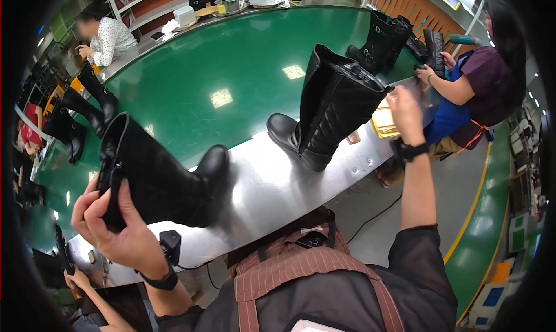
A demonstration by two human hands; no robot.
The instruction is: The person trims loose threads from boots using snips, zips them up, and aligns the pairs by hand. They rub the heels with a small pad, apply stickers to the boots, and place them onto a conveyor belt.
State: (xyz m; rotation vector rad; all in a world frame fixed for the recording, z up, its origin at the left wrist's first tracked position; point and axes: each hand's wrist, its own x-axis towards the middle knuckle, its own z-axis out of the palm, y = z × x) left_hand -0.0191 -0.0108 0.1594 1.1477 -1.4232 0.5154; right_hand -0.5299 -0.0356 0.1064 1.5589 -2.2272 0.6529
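Two tall black boots are in front of me at the metal ledge. My left hand [119,222] grips the upper shaft of the left boot [159,181], fingers on the outside and thumb toward me; this boot leans over with its toe to the right. On the right, a boot with a quilted shaft [341,109] stands tilted, its toe to the left and its top opening spread. My right hand [406,115] is at its top rim, fingers pinched together on the edge of the shaft. Exactly what part they pinch is too small to make out.
A green belt surface [249,60] runs behind the metal ledge [260,181]. More black boots stand at the left [98,94] and far right [376,39]. A co-worker [486,83] at the right handles a boot; other people are at the left. A yellow-edged stack [384,120] lies beyond my right hand.
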